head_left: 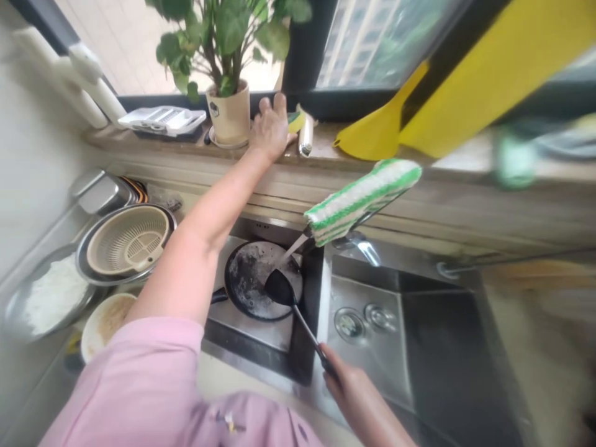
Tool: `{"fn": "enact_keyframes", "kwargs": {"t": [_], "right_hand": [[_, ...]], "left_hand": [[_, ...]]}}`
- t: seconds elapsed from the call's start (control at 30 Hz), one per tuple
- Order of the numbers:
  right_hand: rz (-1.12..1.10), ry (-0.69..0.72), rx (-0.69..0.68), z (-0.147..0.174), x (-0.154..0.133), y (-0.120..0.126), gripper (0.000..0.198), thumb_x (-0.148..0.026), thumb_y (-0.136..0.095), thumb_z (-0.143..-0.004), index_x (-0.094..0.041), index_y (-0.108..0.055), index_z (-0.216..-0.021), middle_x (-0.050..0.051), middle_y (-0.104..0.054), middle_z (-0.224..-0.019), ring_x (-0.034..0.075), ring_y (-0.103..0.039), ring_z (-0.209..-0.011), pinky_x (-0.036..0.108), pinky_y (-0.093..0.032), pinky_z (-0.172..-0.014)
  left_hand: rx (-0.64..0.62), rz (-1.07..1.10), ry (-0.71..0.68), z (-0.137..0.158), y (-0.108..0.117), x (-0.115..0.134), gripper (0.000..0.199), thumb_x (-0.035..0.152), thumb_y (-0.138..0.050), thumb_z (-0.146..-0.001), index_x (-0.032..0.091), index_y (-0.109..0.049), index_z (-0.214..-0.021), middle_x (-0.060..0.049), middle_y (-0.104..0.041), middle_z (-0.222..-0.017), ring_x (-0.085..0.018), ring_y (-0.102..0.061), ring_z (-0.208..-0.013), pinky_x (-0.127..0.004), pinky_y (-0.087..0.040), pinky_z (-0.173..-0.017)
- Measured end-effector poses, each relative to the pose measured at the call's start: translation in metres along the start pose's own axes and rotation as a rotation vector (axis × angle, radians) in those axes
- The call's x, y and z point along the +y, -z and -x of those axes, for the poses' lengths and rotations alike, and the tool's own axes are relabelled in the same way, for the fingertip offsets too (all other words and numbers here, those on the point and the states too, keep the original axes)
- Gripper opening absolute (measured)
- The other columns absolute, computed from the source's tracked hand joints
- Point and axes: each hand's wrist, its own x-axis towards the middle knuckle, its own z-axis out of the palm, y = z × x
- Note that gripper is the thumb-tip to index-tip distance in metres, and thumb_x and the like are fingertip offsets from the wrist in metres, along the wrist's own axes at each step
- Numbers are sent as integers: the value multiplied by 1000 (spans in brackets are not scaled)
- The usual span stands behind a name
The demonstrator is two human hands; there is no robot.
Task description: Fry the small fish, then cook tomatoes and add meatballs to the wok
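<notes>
My left hand (270, 129) is stretched out to the windowsill, its thumb and fingers apart. Right beside it, by the thumb, is a yellow and green sponge (296, 122); whether they touch I cannot tell. In my right hand (344, 379) is the handle of a black spatula (279, 287). The spatula's head is over a dark, wet frying pan (254, 279) in the left sink basin. Water runs into the pan from a faucet (302, 239). A green and white striped cloth pad (363, 198) sits above the faucet.
A potted plant (229, 115), a white tube-like item (306, 133) and yellow boards (382, 127) stand along the sill. To the right is another sink basin (367, 354). On the left are a beige colander (128, 242), a bowl of white stuff (56, 295) and a smaller bowl (105, 323).
</notes>
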Motion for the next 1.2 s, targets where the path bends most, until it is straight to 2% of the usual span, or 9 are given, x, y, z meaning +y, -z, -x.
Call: {"fn": "enact_keyframes", "kwargs": {"t": [0.13,0.23,0.3,0.4,0.5,0.6,0.8,1.07,1.2], "right_hand": [[-162,-92,-1,11,-15,4,70,-36,-38,-85,-4,-49,-147,13,-73,-94,25,-72,-84,36,-53,-81],[-346,-170,-66,18,-18,6,72,-38,-45,-84,-9,-45,-150,3,-66,-71,17,-61,-58,30,-51,-64],[-418,-195,-89,21,-17,6,72,-38,-48,-83,-10,-46,-149,-1,-61,-66,14,-55,-52,27,-48,-58],[-418,-180,-78,26,-15,5,71,-37,-49,-82,-11,-46,-147,-1,-58,-65,13,-52,-52,25,-45,-55],[-413,-154,-81,29,-15,4,70,-36,-49,-82,-12,-46,-148,-2,-57,-63,12,-51,-51,24,-44,-54],[-425,-170,-99,32,-18,5,69,-33,-49,-82,-13,-45,-148,-3,-56,-61,12,-50,-49,25,-44,-54],[-427,-163,-69,35,-19,8,71,-31,-49,-82,-11,-45,-149,-2,-58,-63,13,-53,-51,25,-45,-55],[-429,-137,-59,34,-10,17,69,-33,-49,-81,-14,-47,-147,-3,-58,-61,13,-50,-49,25,-44,-54],[-427,-96,-32,37,-7,20,68,-31,-49,-80,-12,-48,-145,-4,-55,-55,13,-51,-47,25,-44,-53]], "left_hand": [[-34,-189,-123,47,21,19,66,26,-69,-91,4,-44,-148,-19,-34,-160,-37,-23,-152,-52,-13,-125],[8,-138,-254,132,30,-3,44,28,-37,-104,0,-54,-134,-18,-58,-128,-28,-49,-135,-42,-40,-110],[-367,-223,-49,201,26,-35,33,24,-42,-100,8,-66,-117,-16,-66,-116,-26,-63,-114,-38,-49,-99],[-1014,-454,195,290,1,-101,51,47,-70,-83,11,-68,-119,-19,-65,-126,-36,-60,-124,-40,-50,-101],[-1347,-496,530,342,-29,-161,61,48,-85,-65,10,-73,-111,-22,-68,-126,-39,-59,-126,-37,-49,-102],[-1413,-360,713,363,-45,-192,50,34,-94,-50,10,-75,-89,-17,-75,-101,-35,-68,-111,-32,-51,-94],[-1426,-110,831,375,-43,-201,32,27,-87,-64,14,-58,-62,-2,-60,-52,-14,-57,-52,-25,-49,-58],[-1410,85,942,360,-12,-184,34,23,-86,-67,16,-53,-64,1,-54,-48,-10,-49,-42,-24,-45,-47],[-1372,460,1161,370,12,-147,32,21,-84,-69,16,-53,-75,-1,-59,-57,-11,-55,-47,-22,-50,-47]]}}
